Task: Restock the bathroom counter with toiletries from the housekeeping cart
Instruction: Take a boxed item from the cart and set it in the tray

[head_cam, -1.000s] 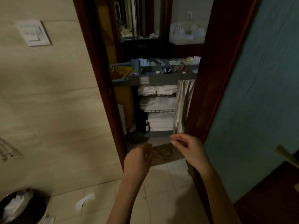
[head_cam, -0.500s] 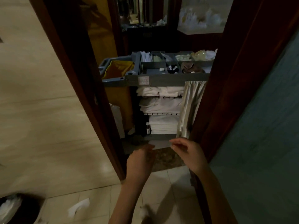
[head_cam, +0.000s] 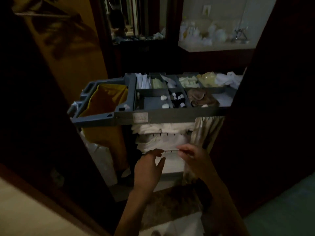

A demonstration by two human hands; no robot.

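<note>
Judging by the hands, nothing has been collected yet: the restock looks to be at its start, with picking, carrying and setting out all left to do. The cart (head_cam: 105, 119) stands just beyond a dark doorway. On its left hangs a yellow bag (head_cam: 105, 99). To the right of that, the divided top tray holds the toiletries: small dark bottles (head_cam: 178, 99) in a middle compartment and pale packets (head_cam: 189, 81) in a back one. Folded white towels (head_cam: 160, 138) fill the shelves below, with a curtain (head_cam: 206, 130) bunched at the right. A pale worktop (head_cam: 213, 47) with white items shows behind the cart; whether it is the one to restock, I cannot tell.

Both hands are raised low in front of the towel shelves, well short of the tray. The left hand (head_cam: 148, 167) shows its back, fingers loosely spread, holding nothing. The right hand (head_cam: 194, 157), near it, has its fingertips drawn together; whether they pinch something is too dim to tell.
</note>
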